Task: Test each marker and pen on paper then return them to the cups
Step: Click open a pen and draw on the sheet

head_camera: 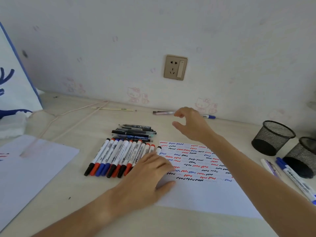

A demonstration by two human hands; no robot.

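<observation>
A white sheet of paper (205, 194) covered with red, blue and black squiggles lies at the centre right. My left hand (150, 171) rests flat on its left edge, fingers straight. Left of it lies a row of several whiteboard markers (119, 154) with black, red and blue caps, and behind them a pile of dark pens (135, 132). My right hand (191, 124) hovers with loosely curled fingers, holding nothing, near a pink pen (162, 112) and a blue-capped marker (209, 116) by the wall. Two black mesh cups (271, 137) (302, 156) stand at the right.
More markers (294, 178) lie in front of the cups at the right edge. A second sheet of paper (30, 168) lies at the left, with a white and blue bag (15, 86) behind it. A pale cable (75, 117) and a pencil (112, 109) lie near the wall.
</observation>
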